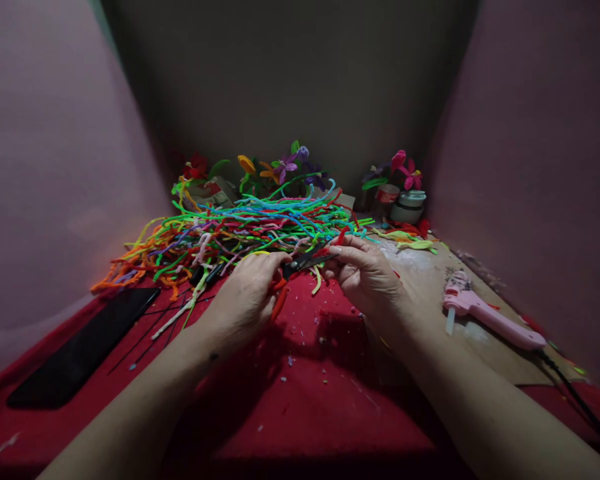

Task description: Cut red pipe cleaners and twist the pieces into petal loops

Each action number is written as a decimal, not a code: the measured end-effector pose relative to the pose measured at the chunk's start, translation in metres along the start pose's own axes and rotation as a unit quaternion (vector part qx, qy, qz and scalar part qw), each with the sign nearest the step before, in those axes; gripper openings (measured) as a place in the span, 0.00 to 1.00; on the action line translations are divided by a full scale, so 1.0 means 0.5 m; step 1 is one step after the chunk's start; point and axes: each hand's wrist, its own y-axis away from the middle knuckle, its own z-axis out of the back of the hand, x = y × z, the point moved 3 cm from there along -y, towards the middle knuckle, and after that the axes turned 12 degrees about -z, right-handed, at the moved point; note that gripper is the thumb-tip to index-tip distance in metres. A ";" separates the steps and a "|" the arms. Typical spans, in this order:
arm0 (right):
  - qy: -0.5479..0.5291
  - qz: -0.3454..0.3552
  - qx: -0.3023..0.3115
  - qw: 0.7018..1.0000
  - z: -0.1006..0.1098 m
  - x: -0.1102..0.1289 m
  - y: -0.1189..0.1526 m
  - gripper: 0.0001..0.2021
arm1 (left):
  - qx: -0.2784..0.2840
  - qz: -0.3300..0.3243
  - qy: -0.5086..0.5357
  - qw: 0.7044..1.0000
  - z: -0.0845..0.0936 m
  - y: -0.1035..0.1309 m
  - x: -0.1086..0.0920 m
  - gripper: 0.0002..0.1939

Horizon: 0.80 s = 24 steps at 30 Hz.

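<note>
My left hand grips the handles of black scissors, whose blades point right toward my other hand. An orange-red pipe cleaner piece hangs under the left hand's fingers. My right hand pinches a short red pipe cleaner at its fingertips, right at the scissor blades. Both hands hover over a red cloth. Just behind them lies a big tangled heap of coloured pipe cleaners.
A pink glue gun lies on a cardboard sheet at the right, its cord trailing off. A black phone rests at the left. Finished pipe-cleaner flowers and small jars stand at the back. Pink walls close both sides.
</note>
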 end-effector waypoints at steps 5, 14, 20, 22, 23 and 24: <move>-0.003 -0.022 0.002 1.000 0.000 0.000 0.000 0.07 | -0.002 -0.019 -0.026 0.999 -0.008 0.001 0.000 0.17; -0.043 -0.096 -0.060 0.993 0.009 -0.006 -0.004 0.07 | -0.013 -0.035 -0.059 0.998 -0.012 0.000 -0.003 0.15; -0.084 -0.135 -0.083 0.984 0.004 -0.004 0.002 0.06 | -0.017 -0.043 -0.067 0.997 -0.020 0.000 -0.001 0.15; -0.103 -0.152 -0.099 0.978 0.003 -0.003 0.004 0.06 | -0.015 -0.044 -0.074 0.996 -0.024 0.001 0.002 0.16; -0.109 -0.157 -0.102 0.976 0.003 -0.003 0.004 0.06 | -0.012 -0.043 -0.079 0.996 -0.025 0.002 0.004 0.16; -0.111 -0.157 -0.102 0.976 0.003 -0.003 0.004 0.07 | -0.008 -0.041 -0.085 0.995 -0.026 0.002 0.005 0.16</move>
